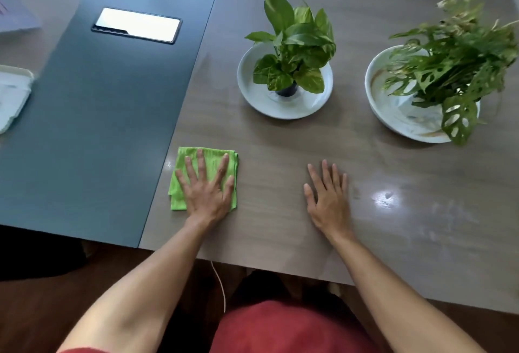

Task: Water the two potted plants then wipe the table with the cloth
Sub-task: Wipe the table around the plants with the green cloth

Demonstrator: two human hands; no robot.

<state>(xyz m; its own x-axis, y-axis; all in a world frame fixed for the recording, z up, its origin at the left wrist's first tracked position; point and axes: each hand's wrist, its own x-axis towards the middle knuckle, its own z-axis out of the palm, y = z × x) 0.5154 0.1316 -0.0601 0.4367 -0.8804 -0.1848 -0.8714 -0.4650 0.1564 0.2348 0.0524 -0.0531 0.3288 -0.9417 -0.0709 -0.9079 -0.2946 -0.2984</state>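
From the head camera: two hands, two potted plants, two white dishes, one cloth. Left hand (206,189) pressed flat on the green cloth (179,181), fingers (200,163) spread wide, gripping nothing — cloth folded roughly square, no clear long axis, lying near the table (280,212) front edge. Right hand (327,198) flat on bare wood, fingers together, empty. Beyond the fingertips, broad-leaved plant (295,43) in a dish (252,100); holey-leaved plant (449,57) in another dish (387,116), further right. No readable writing.
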